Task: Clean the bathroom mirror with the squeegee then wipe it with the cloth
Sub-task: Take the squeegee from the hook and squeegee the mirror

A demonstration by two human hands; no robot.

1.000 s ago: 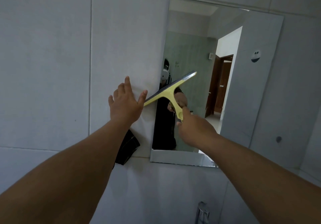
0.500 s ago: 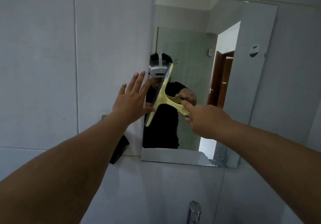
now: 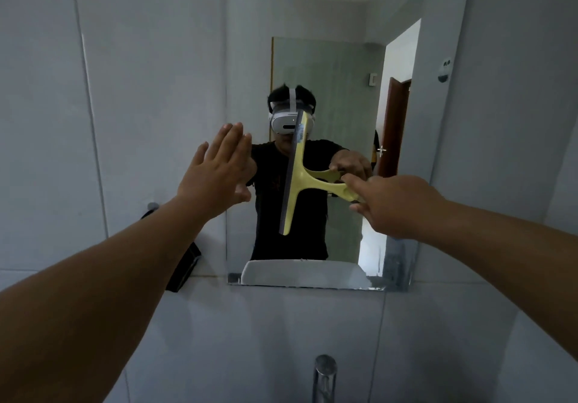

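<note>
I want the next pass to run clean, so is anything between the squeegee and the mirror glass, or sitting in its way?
Nothing visible blocks it. The right hand holds the squeegee blade upright against the mirror. The left hand is spread flat at the mirror's left edge, beside the blade, not under it.

Yellow squeegee (image 3: 300, 180), black cloth (image 3: 184, 272), pale grey wall tiles (image 3: 140, 74)
</note>
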